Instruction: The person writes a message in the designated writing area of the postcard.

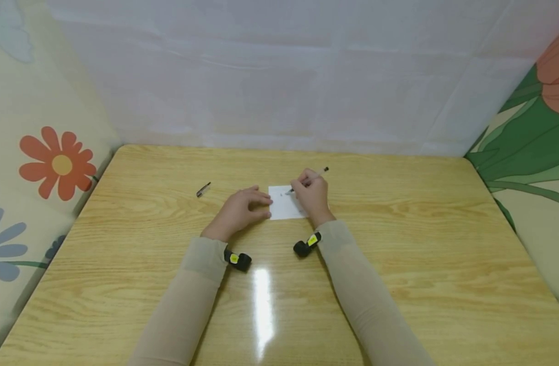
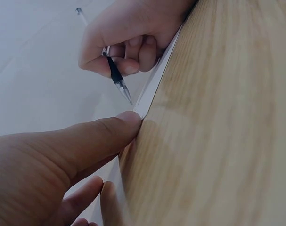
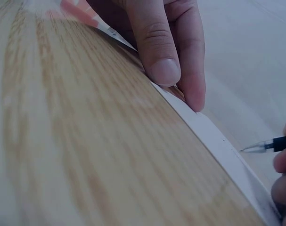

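A small white sheet of paper [image 1: 284,207] lies on the wooden table, with a few small dark marks near its upper part. My right hand [image 1: 313,197] pinches a pen [image 2: 115,73] with a clear barrel and black grip; its tip points down at the paper. Whether the tip touches the sheet I cannot tell. At the paper's left edge my left hand [image 1: 240,208] rests, thumb and fingertips on the sheet, fingers fairly straight. In the right wrist view the left thumb [image 3: 164,70] presses at the paper's near corner.
A pen cap [image 1: 203,189] lies on the table left of the left hand. The wooden table [image 1: 421,244] reaches back to a white cloth backdrop [image 1: 279,76]. Flower-printed panels [image 1: 55,162] stand at both sides. A black camera [image 1: 240,261] is strapped at each wrist.
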Available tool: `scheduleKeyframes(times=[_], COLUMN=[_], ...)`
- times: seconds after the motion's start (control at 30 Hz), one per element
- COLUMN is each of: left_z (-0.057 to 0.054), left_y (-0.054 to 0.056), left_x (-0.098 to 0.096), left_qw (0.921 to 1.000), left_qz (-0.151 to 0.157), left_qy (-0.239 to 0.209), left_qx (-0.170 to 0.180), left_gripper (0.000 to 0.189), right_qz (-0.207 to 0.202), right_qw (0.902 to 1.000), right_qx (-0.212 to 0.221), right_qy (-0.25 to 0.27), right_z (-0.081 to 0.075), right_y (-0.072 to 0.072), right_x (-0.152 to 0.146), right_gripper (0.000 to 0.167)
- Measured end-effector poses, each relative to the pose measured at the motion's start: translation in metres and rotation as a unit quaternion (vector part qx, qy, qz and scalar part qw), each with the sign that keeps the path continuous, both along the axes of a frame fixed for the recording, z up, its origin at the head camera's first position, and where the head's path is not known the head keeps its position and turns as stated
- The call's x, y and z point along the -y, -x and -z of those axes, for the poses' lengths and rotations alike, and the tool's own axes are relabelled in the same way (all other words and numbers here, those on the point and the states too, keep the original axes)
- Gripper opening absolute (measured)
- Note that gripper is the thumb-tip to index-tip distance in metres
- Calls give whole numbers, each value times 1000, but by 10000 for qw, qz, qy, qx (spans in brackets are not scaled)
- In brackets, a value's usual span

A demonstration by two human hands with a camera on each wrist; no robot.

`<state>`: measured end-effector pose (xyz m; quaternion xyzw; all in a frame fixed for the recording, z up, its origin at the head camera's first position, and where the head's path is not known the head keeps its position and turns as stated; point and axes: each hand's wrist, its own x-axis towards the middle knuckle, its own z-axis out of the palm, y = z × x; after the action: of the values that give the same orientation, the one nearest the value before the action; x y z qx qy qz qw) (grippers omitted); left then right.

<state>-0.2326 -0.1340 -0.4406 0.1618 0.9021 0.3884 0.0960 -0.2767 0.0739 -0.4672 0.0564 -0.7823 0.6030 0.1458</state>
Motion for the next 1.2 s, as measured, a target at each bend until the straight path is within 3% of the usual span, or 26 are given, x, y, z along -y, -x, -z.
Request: scheduleKeyframes(times=[0.17,0.5,1.2], left_z=[0,-1,2], left_y=[-1,0,2], left_x=[-1,0,1], left_qw=[10000,10000,10000], left_qz=[-24,12,5], left_qy=[-34,-10,-20], left_qx=[47,-23,37], left_gripper=[35,35,34], right_qz=[339,-45,-23], right_qw=[9991,10000,10000], right_qx=[-237,-69,15], right_qy=[110,4,8], right_z=[2,0,2], right_y=[1,2,3], right_x=[-5,-7,-6], right_gripper=[17,17,18])
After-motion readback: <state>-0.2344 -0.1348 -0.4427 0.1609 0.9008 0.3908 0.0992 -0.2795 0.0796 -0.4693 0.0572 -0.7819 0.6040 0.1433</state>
